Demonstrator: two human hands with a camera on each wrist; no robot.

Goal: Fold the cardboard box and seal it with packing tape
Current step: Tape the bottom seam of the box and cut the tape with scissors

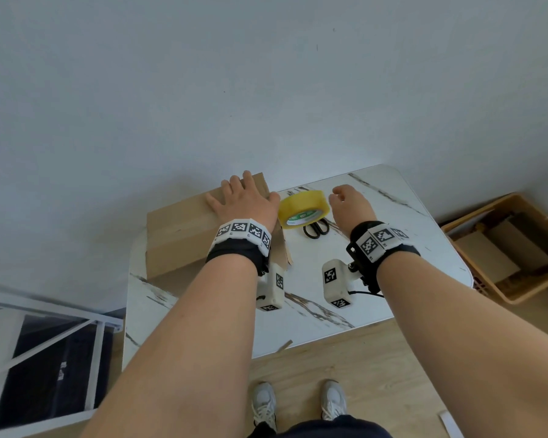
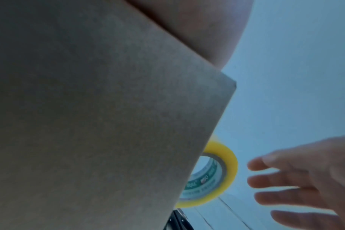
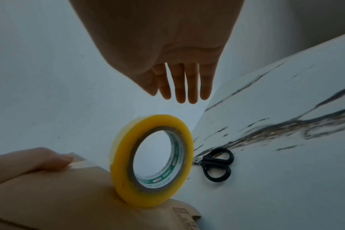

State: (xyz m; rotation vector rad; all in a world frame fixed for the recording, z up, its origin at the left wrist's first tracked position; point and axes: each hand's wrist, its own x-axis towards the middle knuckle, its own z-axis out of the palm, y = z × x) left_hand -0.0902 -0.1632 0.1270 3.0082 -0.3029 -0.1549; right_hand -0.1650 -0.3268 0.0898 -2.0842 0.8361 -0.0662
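Folded cardboard box held flat on a marble-patterned table, with a tape roll at its right end.

The box is laid with its long axis running left to right, its right end towards the roll. The left hand is pressed flat on the box top, fingers straight. The roll is stood on edge, tilted. Black scissors are seen beside it. The right hand is held just right of the roll, fingers extended, nothing grasped.

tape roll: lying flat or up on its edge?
On edge. The tape roll stands with its hole facing sideways, leaning against the cardboard box; the right hand isn't touching it.
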